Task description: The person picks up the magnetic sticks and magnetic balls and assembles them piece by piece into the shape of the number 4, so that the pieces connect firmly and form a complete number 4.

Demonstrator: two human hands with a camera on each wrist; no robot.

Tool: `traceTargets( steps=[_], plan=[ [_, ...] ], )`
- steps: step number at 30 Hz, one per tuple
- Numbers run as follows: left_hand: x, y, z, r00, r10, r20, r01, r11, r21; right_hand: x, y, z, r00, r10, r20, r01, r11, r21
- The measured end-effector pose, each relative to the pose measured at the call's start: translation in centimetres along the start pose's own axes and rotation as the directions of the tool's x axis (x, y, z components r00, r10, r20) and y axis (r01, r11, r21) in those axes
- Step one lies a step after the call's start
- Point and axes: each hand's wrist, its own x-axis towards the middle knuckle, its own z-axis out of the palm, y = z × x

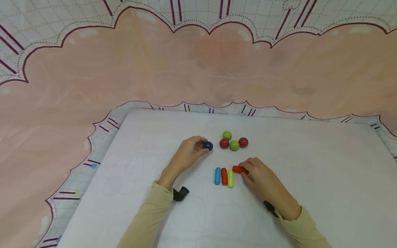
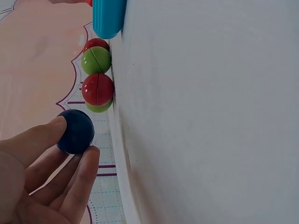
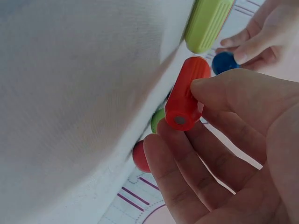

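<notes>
Between thumb and fingertips my left hand (image 1: 190,151) pinches a dark blue ball (image 1: 208,146), just left of a group of red and green balls. My right hand (image 1: 262,177) pinches a red ridged rod (image 1: 237,169) that lies crosswise in its fingers; the right wrist view shows a small grey disc in the end of this rod (image 3: 184,100). Left of it lie a blue rod (image 1: 217,176), another red rod (image 1: 224,176) and a yellow-green rod (image 1: 230,178), side by side.
Behind the rods sit two red balls (image 1: 243,142) and two green balls (image 1: 234,145), close together. Everything stands on a white tabletop (image 1: 139,144). A patterned peach and white cloth (image 1: 198,69) spreads beyond its edges. Black wrist pieces (image 1: 181,194) sit by both sleeves.
</notes>
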Motion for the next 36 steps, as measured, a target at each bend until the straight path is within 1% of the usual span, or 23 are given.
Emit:
traceTargets(
  steps=[7,15,18,24,31,36],
  plan=[
    [-1.0,-0.1,-0.4,1.0,0.001,0.005,-0.001,1.0,-0.03,0.1,0.0,-0.4,0.999,-0.021,-0.028,0.021,1.0,0.019],
    [-1.9,0.1,-0.8,0.999,0.01,0.03,-0.007,0.996,-0.091,0.6,-0.4,-0.4,1.0,0.029,0.011,-0.029,1.0,0.01],
    [-2.1,0.2,-0.8,0.999,0.016,0.035,-0.012,0.994,-0.105,0.7,-0.4,-0.5,1.0,0.02,0.0,-0.02,1.0,0.008],
    [-2.7,0.4,-0.9,0.999,0.024,0.043,-0.02,0.996,-0.093,0.6,-0.4,-0.5,0.999,-0.014,-0.038,0.014,1.0,0.002],
    [-3.4,0.6,-1.1,0.998,0.03,0.049,-0.026,0.997,-0.078,0.7,-0.7,-0.8,0.998,-0.032,-0.053,0.033,0.999,0.001],
    [-3.9,0.8,-1.2,0.998,0.044,0.046,-0.041,0.997,-0.071,0.7,-0.9,-1.0,0.993,-0.073,-0.096,0.074,0.997,0.014]
  ],
)
